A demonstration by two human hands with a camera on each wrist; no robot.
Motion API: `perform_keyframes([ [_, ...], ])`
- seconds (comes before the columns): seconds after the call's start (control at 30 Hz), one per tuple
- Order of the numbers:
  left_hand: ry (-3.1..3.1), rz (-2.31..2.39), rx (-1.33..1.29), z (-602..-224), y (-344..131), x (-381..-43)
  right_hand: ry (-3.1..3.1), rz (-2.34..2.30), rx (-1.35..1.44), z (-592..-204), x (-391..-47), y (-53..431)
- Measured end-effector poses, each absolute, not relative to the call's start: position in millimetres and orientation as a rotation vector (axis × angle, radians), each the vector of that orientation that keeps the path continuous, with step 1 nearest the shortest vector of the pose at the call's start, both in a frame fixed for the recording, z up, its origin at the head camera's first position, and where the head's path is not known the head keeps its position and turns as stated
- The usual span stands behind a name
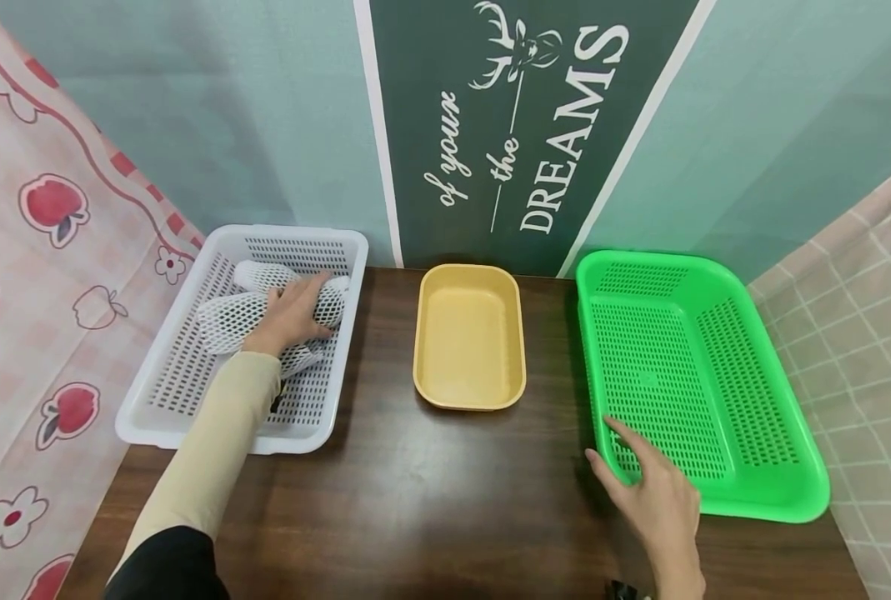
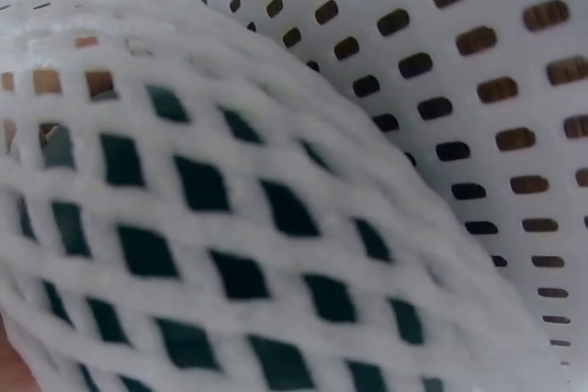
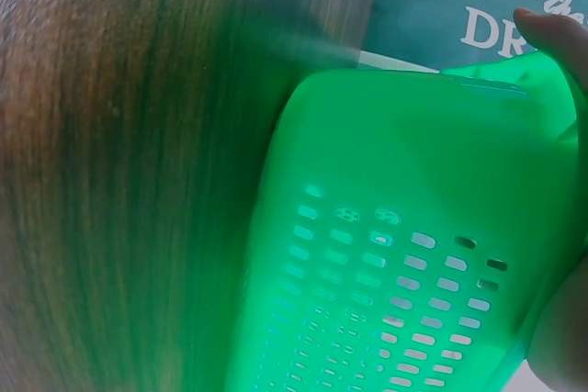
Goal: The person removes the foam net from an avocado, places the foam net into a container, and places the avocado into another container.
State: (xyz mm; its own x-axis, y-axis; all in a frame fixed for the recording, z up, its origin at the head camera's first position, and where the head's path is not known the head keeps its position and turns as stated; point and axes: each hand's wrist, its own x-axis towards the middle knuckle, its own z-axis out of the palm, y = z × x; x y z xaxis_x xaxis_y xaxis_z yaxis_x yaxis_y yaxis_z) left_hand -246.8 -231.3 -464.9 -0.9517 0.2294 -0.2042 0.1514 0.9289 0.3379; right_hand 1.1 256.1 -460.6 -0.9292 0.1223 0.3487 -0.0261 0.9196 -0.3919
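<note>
In the head view my left hand reaches into the white basket, thumb and fingers around a white foam net sleeve. The left wrist view shows the net close up, with something dark green inside and bits of skin behind it. Other white net sleeves lie beside that hand. My right hand is at the near left corner of the green basket, thumb and forefinger spread apart by the rim. The right wrist view shows the basket's perforated side between the fingers.
A yellow tray stands between the two baskets on the dark wooden table. Behind is a teal cloth with lettering. Patterned cloths hang at the left and right. A small black thing shows inside the white basket.
</note>
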Motion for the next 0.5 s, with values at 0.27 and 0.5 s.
perform_keyframes([
  [0.27,2.869,0.506,0.243,-463,-229,-247,-2.714,0.562,-0.089,-460,1,257],
  [0.5,2.892,0.579,0.188,-453,-228,-247,-2.711,0.561,-0.104,-460,2,256],
])
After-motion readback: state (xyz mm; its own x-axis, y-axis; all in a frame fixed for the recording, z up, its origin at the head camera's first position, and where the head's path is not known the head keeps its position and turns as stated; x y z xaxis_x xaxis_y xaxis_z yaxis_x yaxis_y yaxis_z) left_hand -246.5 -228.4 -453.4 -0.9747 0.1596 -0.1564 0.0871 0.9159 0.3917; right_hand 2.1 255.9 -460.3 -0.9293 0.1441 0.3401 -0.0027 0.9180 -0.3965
